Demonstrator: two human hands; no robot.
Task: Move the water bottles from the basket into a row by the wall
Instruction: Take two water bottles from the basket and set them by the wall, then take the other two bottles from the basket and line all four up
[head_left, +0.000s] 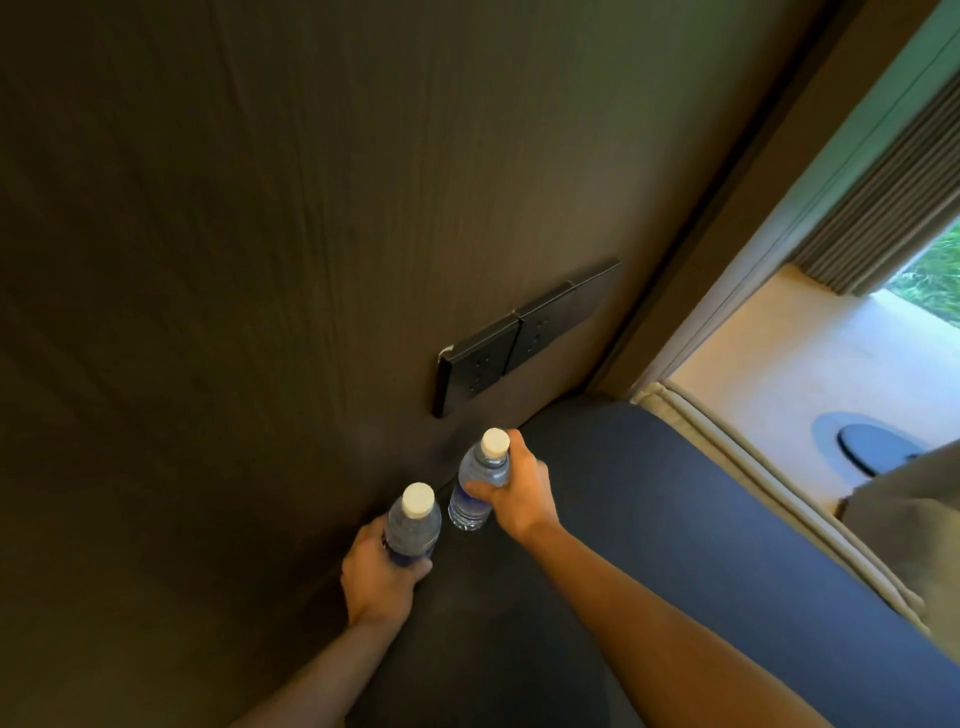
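Bottles upright, caps up, left hand (375, 571) gripping near bottle (413, 525), right hand (514, 493) gripping far bottle (478, 480)

- The left hand (376, 569) wraps its fingers (415, 569) around one white-capped water bottle (413, 525) close by the dark wood-grain wall (260, 260).
- The right hand (519, 491) grips a second bottle (478, 480) (upright, base on the dark bench (649, 519)), below black wall sockets (519, 335).

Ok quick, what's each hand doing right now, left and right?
Left hand: closed around the nearer water bottle, by the wall.
Right hand: closed around the farther water bottle, upright on the dark surface.
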